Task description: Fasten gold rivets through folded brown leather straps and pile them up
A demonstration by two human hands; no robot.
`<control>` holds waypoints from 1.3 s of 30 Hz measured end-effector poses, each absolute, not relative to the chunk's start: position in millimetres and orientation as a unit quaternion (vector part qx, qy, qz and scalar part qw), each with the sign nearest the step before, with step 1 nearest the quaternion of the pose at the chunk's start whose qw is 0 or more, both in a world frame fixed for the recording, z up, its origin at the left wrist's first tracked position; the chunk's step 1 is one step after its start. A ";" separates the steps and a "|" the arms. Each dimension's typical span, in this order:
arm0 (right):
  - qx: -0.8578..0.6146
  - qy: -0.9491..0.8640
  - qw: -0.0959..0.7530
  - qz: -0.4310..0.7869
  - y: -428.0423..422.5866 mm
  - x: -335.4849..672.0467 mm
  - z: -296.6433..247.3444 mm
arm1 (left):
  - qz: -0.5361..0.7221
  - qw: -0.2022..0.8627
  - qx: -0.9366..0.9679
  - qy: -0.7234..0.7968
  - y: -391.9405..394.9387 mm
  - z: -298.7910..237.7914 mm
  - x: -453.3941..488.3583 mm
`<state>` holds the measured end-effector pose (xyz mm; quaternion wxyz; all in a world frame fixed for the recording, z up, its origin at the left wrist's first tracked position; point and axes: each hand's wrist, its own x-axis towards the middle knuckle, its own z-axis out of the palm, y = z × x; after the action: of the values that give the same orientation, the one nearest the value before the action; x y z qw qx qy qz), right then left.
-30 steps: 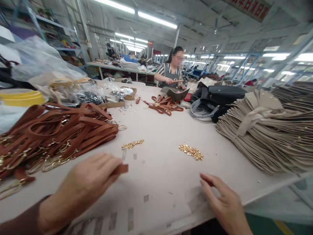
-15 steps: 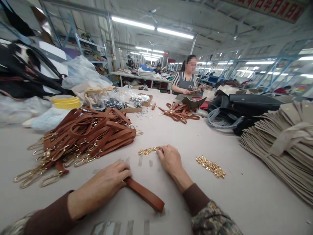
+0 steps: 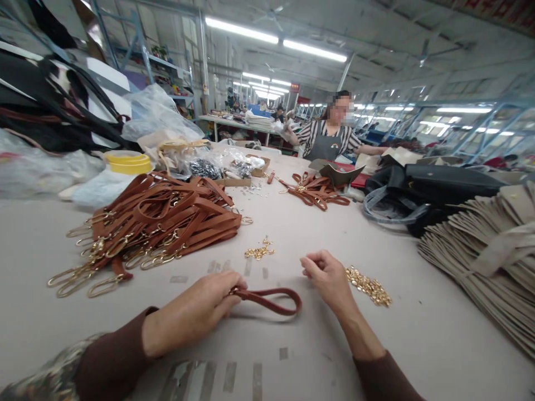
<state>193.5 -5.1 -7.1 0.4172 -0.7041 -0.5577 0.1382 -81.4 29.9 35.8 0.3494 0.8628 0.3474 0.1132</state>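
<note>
My left hand [image 3: 204, 303] grips the near end of a brown leather strap [image 3: 288, 294], whose loop sticks out to the right just above the table. My right hand [image 3: 328, 273] is pinched closed, to the right of the loop; whatever its fingertips hold, if anything, is too small to make out. Beyond the strap lies a small scatter of gold metal pieces [image 3: 259, 252]. Another heap of gold metal pieces [image 3: 370, 287] sits just right of my right hand. A big pile of brown leather straps [image 3: 175, 214] with gold clasps lies to the left.
More brown straps [image 3: 317, 192] lie further back. A stack of beige pieces [image 3: 485, 256] and black bags [image 3: 451, 181] line the right side. At the left are a yellow tape roll [image 3: 127, 162] and plastic bags [image 3: 163, 117]. A person in an apron [image 3: 328, 142] stands across the table.
My right hand has left the far gold pieces and come right and nearer. My left hand has raised and turned the strap, so its loop now shows edge-on. The co-worker's arms have spread.
</note>
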 end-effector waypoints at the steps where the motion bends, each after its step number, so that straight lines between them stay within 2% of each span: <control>1: -0.700 -0.531 0.452 0.156 -14.8 199.1 -3.6 | 0.120 0.394 0.839 0.356 27.6 36.4 -74.9; 5: -0.654 -0.394 0.598 0.244 -55.1 212.2 6.7 | 0.147 0.604 0.685 0.380 18.0 32.2 -36.0; 7: -0.625 -0.354 0.629 0.297 -72.1 208.0 8.4 | 0.180 0.686 0.611 0.352 12.4 27.6 -13.0; 14: -0.566 -0.324 0.643 0.401 -91.0 169.2 -0.3 | 0.224 0.774 0.543 0.236 -5.9 12.6 36.1; 19: -0.565 -0.308 0.630 0.436 -88.0 165.9 -10.0 | 0.236 0.788 0.525 0.217 -8.7 7.2 36.4; 28: -0.572 -0.359 0.602 0.425 -88.0 164.6 -18.6 | 0.235 0.734 0.601 0.212 -9.2 5.0 29.4; 39: -0.569 -0.313 0.630 0.425 -85.4 156.8 -22.1 | 0.223 0.669 0.669 0.235 -9.6 5.3 27.1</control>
<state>156.8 -85.4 -22.1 0.6302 -0.5693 -0.3128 0.4253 27.1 -9.6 5.3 0.6689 0.6691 0.2348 0.2229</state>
